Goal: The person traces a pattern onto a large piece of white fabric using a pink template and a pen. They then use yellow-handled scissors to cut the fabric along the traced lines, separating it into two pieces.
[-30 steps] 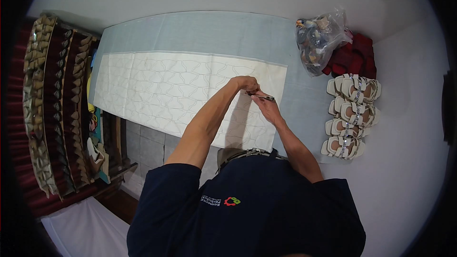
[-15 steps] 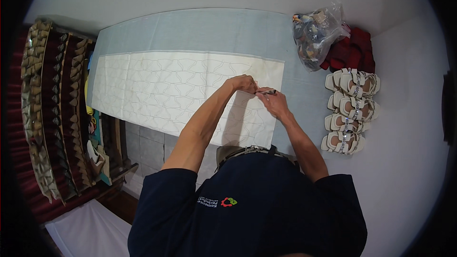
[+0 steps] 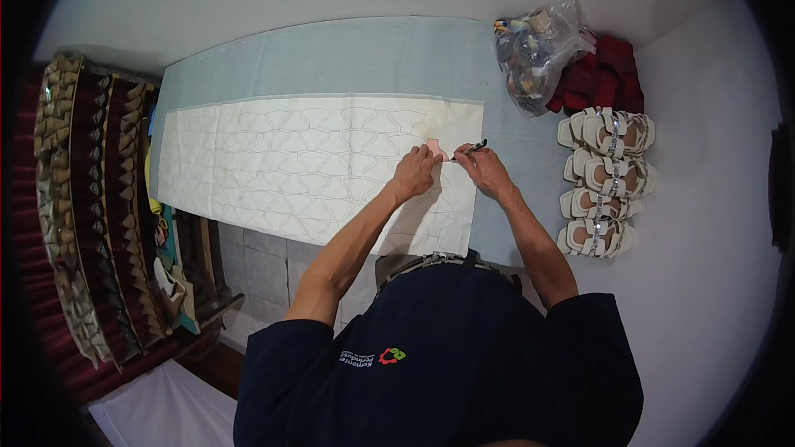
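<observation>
A long white sheet (image 3: 273, 165) lies on the table, covered with repeated curved outlines. Near its right end rests a small pink template (image 3: 436, 147) with curved sides. The fingers of my left hand (image 3: 416, 172) are bent and press the template down from its lower left. A dark pen (image 3: 475, 148) is pinched in my right hand (image 3: 486, 170), with its tip beside the template's lower right edge. Part of the template is covered by my left fingertips.
A grey-blue cover (image 3: 331, 54) spreads under the sheet. At the right stand stacked white sandals (image 3: 598, 178), with a clear plastic bag (image 3: 534, 58) and dark red items (image 3: 600, 79) behind them. A rack of folded pieces (image 3: 99, 199) stands at the left.
My left hand has moved nearer to me, and more of the pink template shows. My right hand has shifted slightly right, with the pen tilted more upright. The whole view has shifted a little.
</observation>
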The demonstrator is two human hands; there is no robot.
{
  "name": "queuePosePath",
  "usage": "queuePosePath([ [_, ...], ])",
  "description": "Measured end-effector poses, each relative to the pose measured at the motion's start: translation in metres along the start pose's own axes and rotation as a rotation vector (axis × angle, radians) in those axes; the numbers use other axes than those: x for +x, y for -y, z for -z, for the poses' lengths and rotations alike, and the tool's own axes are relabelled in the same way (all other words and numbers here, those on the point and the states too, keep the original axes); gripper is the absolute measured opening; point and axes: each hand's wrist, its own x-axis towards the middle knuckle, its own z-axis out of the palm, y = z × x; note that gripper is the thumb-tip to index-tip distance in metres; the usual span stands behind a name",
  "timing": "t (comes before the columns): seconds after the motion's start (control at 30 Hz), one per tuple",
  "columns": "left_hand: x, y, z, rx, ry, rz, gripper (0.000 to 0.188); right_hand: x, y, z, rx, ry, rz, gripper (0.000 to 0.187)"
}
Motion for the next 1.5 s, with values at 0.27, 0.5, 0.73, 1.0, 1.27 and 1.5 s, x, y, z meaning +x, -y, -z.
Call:
queuePosePath([
  [0.27,-0.046,-0.045,-0.047,0.083,-0.395,0.141,0.068,0.003,-0.022,-0.016,0.081,-0.184,-0.076,0.037],
  [0.5,-0.048,-0.044,-0.059,-0.091,-0.270,0.286,0.045,0.007,-0.013,-0.052,-0.305,-0.299,-0.096,0.037],
  [0.73,-0.014,-0.010,-0.041,-0.091,-0.276,0.241,0.035,0.054,-0.017,-0.039,-0.323,-0.317,-0.253,0.039],
  [1.0,-0.009,-0.004,-0.035,-0.131,-0.237,0.243,0.036,0.063,-0.015,-0.029,-0.255,-0.287,-0.347,0.043],
  [1.27,-0.012,-0.005,-0.032,-0.122,-0.259,0.234,0.036,0.063,-0.015,-0.029,-0.264,-0.262,-0.354,0.044],
  [1.5,-0.011,-0.004,-0.033,-0.090,-0.259,0.234,0.042,0.064,-0.015,-0.029,-0.266,-0.261,-0.356,0.042],
])
